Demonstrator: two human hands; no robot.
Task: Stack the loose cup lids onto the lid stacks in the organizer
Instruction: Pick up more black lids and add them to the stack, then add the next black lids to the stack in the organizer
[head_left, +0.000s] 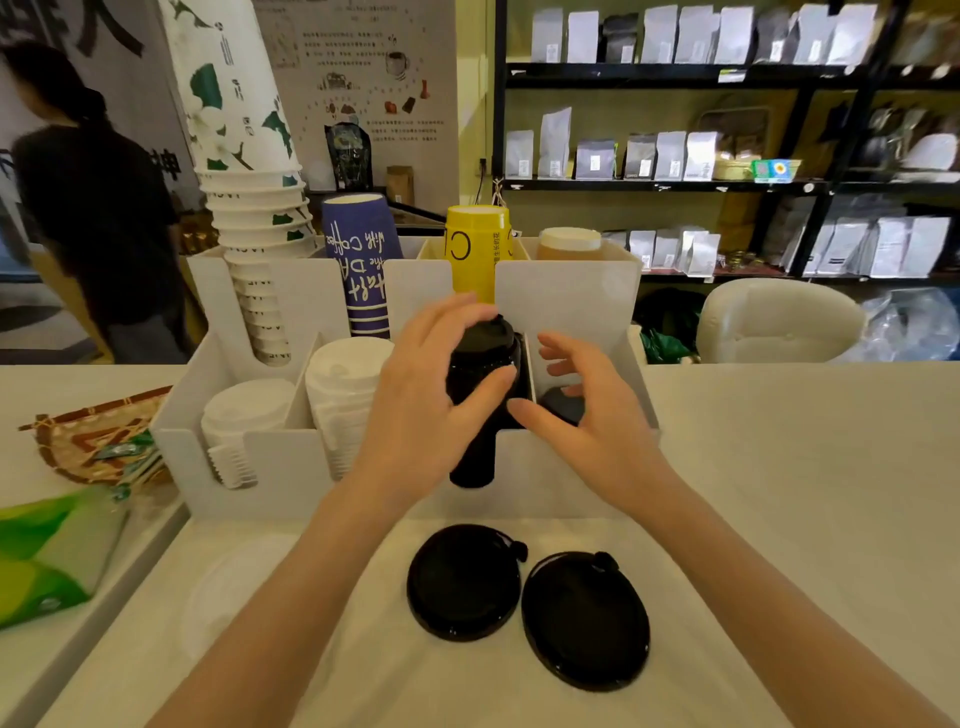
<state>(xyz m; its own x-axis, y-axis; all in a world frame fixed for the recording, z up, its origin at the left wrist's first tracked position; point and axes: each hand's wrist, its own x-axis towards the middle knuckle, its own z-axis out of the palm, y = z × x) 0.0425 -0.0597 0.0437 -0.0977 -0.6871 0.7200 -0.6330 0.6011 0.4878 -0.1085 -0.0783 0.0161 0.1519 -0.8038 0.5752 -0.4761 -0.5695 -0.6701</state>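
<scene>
— Shelves of pale coffee bags fill the back wall, and our white plastic organizer (270, 457) sits on the cream countertop (779, 467) in front of us. Where do we stand?

— Our left hand (426, 410) is wrapped around the tall stack of black plastic cup lids (480, 395) in the third front compartment, thumb on its right side, fingers curled behind the top. Our right hand (582, 410) hovers just beside it with the fingers spread apart, gripping nothing, over the fourth compartment where a short pile of black lids (561, 405) lies low.

— And the loose ones?

— Two loose round black lids (465, 582) lie flat on the counter near us, rims almost touching. We cannot tell whether a clear lid lies to their left; there is only a faint outline.

— What could go wrong?

— We judge the tall black stack the main risk. It rises above the divider, so a squeeze or push from the left hand could tip it toward the two stacks of white lids (343, 384) or spill the top lids. If the top one is not seated, anything added would sit crooked.

— Anything else?

— The loose lids have small tethered plugs at their rims. If we nest them without matching the orientation, they may catch and leave the stack leaning.
</scene>
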